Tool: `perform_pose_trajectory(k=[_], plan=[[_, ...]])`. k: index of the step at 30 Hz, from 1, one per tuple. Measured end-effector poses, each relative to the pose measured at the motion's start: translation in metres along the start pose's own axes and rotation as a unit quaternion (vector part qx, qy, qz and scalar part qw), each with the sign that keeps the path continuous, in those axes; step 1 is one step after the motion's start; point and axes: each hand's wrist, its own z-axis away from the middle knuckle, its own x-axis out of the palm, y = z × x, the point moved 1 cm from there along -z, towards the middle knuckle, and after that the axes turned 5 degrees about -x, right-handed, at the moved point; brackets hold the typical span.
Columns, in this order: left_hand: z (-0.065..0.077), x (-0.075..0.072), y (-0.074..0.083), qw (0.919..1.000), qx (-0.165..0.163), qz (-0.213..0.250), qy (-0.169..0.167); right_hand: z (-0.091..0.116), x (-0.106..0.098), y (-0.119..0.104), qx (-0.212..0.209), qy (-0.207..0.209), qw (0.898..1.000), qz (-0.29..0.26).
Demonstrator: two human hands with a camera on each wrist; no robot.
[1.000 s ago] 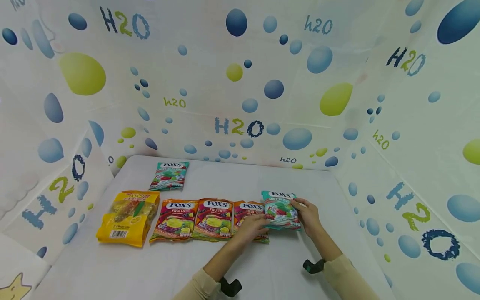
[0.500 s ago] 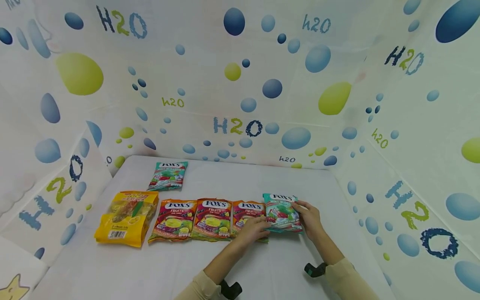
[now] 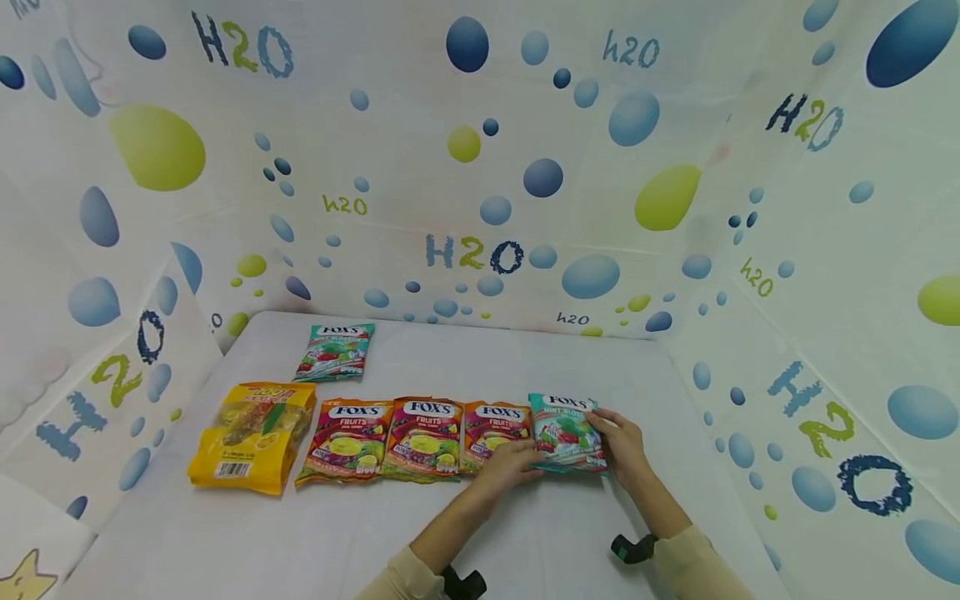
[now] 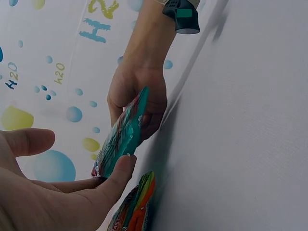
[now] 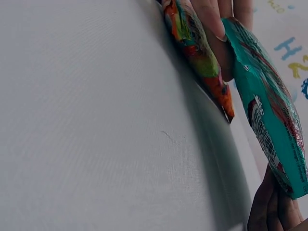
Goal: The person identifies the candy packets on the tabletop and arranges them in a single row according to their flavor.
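Both hands hold a teal FOX'S Mint Blossom candy bag [image 3: 566, 433] by opposite sides, a little above the table. My left hand [image 3: 508, 468] pinches its lower left edge between the fingers. On the other side, my right hand [image 3: 624, 448] grips the right edge; its fingers are behind the bag. In the right wrist view, the teal bag [image 5: 267, 106] is tilted, apart from the surface. Just left of it lies an orange FOX'S Fruits bag [image 3: 491, 425], partly covered by my left hand. In the left wrist view, this orange bag [image 4: 137, 207] shows below the teal one.
Two more orange FOX'S bags, the middle one [image 3: 423, 437] and the left one [image 3: 348, 439], continue the row. A yellow candy bag [image 3: 251, 433] lies at the left end. Another teal bag [image 3: 335, 352] lies behind. Printed sheets [image 3: 405, 150] enclose the white table [image 3: 285, 546].
The teal bag has shifted slightly towards the person and to the right, carried by both hands. More of the third orange bag's front shows. The other bags stay put.
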Motion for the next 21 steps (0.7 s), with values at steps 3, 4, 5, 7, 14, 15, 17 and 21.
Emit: perform_pose_trajectory(k=[3,4,5,7,14,15,17,21], plan=[[0.0007,0.0007,-0.001,1.0,0.001,0.005,-0.003,0.001,-0.0006,0.0014,-0.001,0.0,1.0,0.005],[0.001,0.001,-0.0009,1.0,0.002,0.004,-0.003,0.0014,-0.0007,0.0019,-0.002,0.001,1.0,0.005],[0.0011,0.0012,-0.0011,1.0,0.003,0.002,-0.003,0.0018,-0.0006,0.0024,-0.001,0.003,1.0,0.003],[0.0013,0.0017,-0.0019,1.0,0.001,0.004,-0.003,0.0026,-0.0009,0.0033,-0.003,0.002,1.0,0.0],[0.0006,0.0024,-0.005,1.0,-0.003,-0.008,0.001,0.0037,-0.0017,0.0056,0.007,0.011,1.0,-0.006],[0.0003,0.0025,-0.0052,1.0,-0.003,-0.009,0.001,0.0037,-0.0019,0.0059,0.007,0.012,1.0,-0.004],[-0.0002,0.0027,-0.0061,0.9999,-0.004,-0.011,0.001,0.0038,-0.0025,0.0061,0.006,0.013,1.0,0.001],[-0.0014,0.0035,-0.0081,0.9999,0.0,-0.013,-0.008,0.0048,-0.004,0.0054,0.007,0.013,1.0,0.009]])
